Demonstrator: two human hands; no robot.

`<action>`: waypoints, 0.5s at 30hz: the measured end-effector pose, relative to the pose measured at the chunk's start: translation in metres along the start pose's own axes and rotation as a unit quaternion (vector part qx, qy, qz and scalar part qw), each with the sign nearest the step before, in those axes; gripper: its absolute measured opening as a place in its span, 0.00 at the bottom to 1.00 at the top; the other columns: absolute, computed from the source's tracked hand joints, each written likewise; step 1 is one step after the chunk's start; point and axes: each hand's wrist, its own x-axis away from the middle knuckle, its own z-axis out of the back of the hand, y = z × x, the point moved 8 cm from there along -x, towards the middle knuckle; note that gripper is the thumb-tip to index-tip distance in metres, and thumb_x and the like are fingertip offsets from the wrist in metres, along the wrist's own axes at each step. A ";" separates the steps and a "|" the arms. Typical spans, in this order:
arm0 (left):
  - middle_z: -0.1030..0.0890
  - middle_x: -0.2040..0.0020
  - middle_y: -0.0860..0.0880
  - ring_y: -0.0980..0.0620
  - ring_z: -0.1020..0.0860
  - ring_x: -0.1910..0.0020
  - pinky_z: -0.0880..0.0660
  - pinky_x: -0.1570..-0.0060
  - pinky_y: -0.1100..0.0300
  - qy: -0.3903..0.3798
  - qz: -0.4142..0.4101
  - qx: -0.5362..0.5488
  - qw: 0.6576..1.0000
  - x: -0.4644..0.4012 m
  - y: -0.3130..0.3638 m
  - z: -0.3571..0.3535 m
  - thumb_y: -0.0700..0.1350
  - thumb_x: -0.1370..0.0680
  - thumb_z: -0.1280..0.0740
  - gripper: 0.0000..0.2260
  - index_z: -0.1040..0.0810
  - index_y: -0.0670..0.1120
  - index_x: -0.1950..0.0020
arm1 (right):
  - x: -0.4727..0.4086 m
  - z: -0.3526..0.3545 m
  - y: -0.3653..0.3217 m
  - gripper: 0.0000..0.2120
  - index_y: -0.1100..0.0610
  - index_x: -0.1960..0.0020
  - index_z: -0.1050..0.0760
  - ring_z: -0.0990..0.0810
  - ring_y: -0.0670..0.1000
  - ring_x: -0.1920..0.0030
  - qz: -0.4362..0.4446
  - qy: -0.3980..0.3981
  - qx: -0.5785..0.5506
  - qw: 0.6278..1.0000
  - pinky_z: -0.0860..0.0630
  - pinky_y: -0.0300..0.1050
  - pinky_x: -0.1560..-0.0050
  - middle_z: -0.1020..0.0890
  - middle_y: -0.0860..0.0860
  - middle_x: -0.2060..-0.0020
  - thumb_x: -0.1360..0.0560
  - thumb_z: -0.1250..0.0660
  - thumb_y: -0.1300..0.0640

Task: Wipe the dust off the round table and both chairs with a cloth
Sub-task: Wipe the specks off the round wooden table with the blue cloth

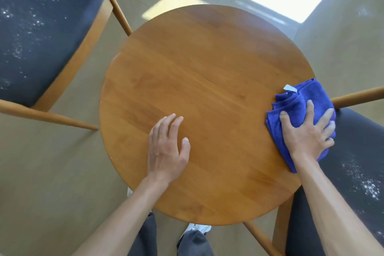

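Currently, per head view:
Cloth (299, 106): blue microfibre, folded, at right edge of round table (197, 89); long axis runs far-to-near, white tag at far end; near corner overhangs rim.
R hand (307, 133): flat, fingers spread, pressing cloth; no pinch.
L hand (166, 149): flat on bare wood, holds nothing.
Left chair (37, 33): dusty seat, cut off by frame.
Right chair (359, 172): dusty seat, partly hidden by arm.
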 end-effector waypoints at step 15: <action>0.30 0.30 0.48 0.47 0.36 0.29 0.43 0.30 0.55 0.014 -0.026 0.023 0.999 -0.039 -0.032 0.046 0.49 0.26 0.41 0.22 0.29 0.45 0.32 | 0.070 -0.031 -0.145 0.37 0.45 0.23 0.42 0.50 0.65 0.23 0.122 0.009 0.037 0.992 0.53 0.68 0.29 0.47 0.57 0.22 0.28 0.41 0.31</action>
